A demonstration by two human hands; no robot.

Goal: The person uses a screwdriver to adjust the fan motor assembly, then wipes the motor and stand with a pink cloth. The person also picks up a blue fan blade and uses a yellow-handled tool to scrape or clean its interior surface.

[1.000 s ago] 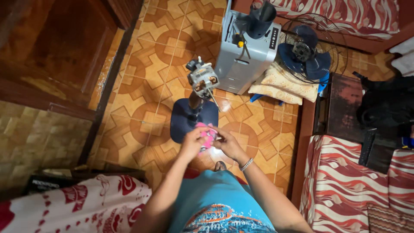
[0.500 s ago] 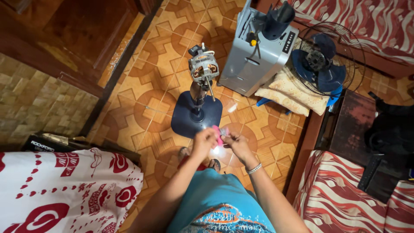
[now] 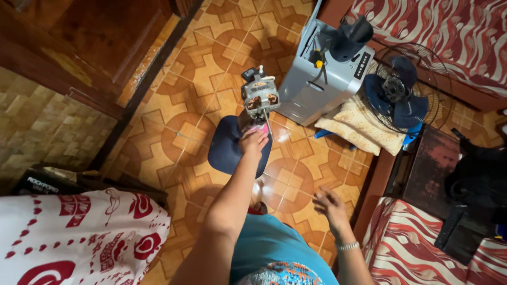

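Note:
A stand fan's bare motor [image 3: 260, 97], with copper windings and a thin shaft, stands on a pole over a dark blue round base [image 3: 224, 153] on the tiled floor. My left hand [image 3: 253, 141] reaches out to the motor's underside, fingers closed on a small pink object [image 3: 259, 128] pressed against it. My right hand [image 3: 328, 203] hangs lower right, away from the fan, with fingers spread and nothing in it. A bracelet [image 3: 348, 246] circles its wrist.
A grey box-shaped appliance [image 3: 317, 79] stands behind the motor. Beside it a blue fan blade in a wire grille [image 3: 396, 95] leans on cream cushions [image 3: 359, 126]. Red striped seating [image 3: 422, 243] lies right, red-and-white cloth [image 3: 79, 237] lower left, a wooden door [image 3: 79, 37] upper left.
Both hands were together on the pink object near my body. Now the left hand has carried it up to the motor and the right hand has let go and dropped away.

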